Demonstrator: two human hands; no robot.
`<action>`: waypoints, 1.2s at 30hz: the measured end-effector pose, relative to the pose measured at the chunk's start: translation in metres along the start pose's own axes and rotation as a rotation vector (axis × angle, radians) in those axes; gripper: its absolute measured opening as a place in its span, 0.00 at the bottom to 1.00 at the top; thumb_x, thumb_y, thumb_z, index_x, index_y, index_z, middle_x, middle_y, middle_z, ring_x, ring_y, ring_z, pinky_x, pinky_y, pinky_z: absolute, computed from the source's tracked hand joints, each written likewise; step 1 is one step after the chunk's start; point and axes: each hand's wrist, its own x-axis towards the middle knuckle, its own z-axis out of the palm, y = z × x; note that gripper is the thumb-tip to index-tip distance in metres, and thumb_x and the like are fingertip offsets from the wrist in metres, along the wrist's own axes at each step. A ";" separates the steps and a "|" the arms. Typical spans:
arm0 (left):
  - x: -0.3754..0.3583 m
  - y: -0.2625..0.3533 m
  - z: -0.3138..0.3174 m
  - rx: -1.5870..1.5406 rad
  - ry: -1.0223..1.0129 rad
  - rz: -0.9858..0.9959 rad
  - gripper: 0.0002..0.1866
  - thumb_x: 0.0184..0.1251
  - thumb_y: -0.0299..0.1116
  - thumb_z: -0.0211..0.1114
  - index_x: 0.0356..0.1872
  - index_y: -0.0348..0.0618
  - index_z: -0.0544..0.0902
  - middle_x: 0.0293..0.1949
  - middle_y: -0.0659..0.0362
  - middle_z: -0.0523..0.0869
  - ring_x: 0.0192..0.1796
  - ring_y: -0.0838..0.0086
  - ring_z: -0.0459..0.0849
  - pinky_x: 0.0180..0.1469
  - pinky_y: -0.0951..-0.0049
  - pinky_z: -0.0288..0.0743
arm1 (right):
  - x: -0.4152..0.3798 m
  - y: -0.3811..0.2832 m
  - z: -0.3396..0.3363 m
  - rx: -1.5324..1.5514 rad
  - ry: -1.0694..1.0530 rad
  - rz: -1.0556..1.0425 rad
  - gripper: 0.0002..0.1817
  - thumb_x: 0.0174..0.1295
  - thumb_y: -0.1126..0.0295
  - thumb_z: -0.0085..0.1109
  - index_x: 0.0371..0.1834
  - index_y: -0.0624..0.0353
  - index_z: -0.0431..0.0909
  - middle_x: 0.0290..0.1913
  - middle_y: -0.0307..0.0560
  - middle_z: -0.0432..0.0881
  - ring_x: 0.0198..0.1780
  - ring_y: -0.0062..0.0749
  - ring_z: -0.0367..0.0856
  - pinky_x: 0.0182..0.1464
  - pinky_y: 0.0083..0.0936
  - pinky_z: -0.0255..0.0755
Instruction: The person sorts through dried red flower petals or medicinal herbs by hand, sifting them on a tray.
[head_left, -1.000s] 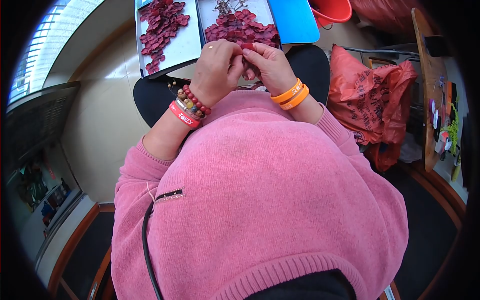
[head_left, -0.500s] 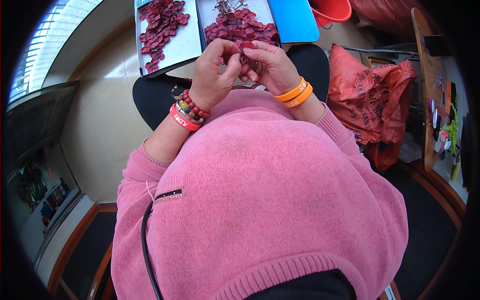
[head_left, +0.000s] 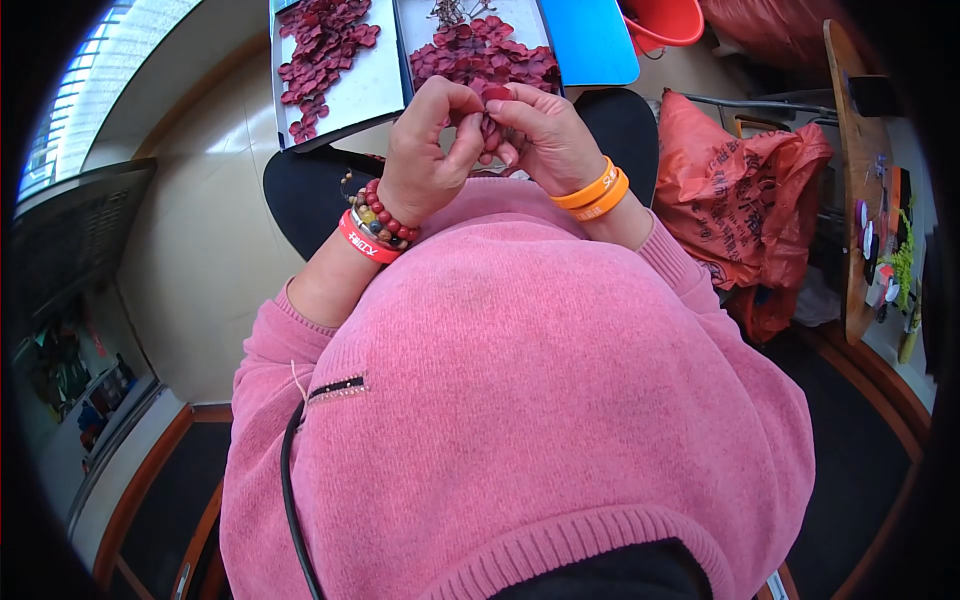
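Note:
My left hand (head_left: 428, 155) and my right hand (head_left: 555, 140) meet in front of my chest, at the near edge of the trays. Both are closed, fingertips pinching a small dark red cloth-like flower (head_left: 495, 94) between them. Its lower part is mostly covered by my fingers. Just beyond, a heap of similar dark red flowers (head_left: 485, 50) lies in the right tray, with thin brown stems (head_left: 458, 12) behind it. More dark red flowers (head_left: 325, 55) stretch in a long row over the left tray (head_left: 362, 95).
A blue board (head_left: 590, 45) adjoins the trays on the right, near a red bucket (head_left: 668, 22). Red plastic bags (head_left: 735, 190) stand at my right beside a wooden board (head_left: 855, 180) on edge. A black cable (head_left: 292, 490) runs down my left side.
Both hands stay in nearly the same place. My fingers have shifted slightly around the flower, and my right wrist has moved a touch to the right.

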 end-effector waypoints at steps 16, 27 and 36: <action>0.000 0.000 -0.010 -0.386 -0.095 -0.457 0.05 0.65 0.23 0.56 0.39 0.36 0.75 0.33 0.63 0.79 0.35 0.83 0.77 0.39 0.83 0.72 | -0.004 0.001 0.005 -0.451 0.092 -0.166 0.07 0.62 0.69 0.56 0.37 0.62 0.77 0.27 0.40 0.81 0.24 0.17 0.79 0.23 0.12 0.70; 0.000 -0.031 -0.014 -0.450 -0.239 -0.530 0.05 0.70 0.28 0.52 0.36 0.37 0.73 0.27 0.61 0.78 0.26 0.81 0.78 0.26 0.84 0.69 | 0.010 0.027 0.003 -0.660 0.188 -0.256 0.06 0.59 0.72 0.52 0.31 0.64 0.72 0.24 0.43 0.78 0.24 0.20 0.77 0.24 0.21 0.72; -0.006 -0.039 -0.019 -0.446 -0.039 -0.785 0.06 0.67 0.28 0.54 0.31 0.40 0.78 0.28 0.67 0.76 0.31 0.85 0.72 0.34 0.84 0.66 | 0.008 0.014 0.003 -0.605 0.198 -0.189 0.08 0.60 0.68 0.56 0.33 0.63 0.76 0.24 0.40 0.77 0.22 0.22 0.79 0.24 0.20 0.73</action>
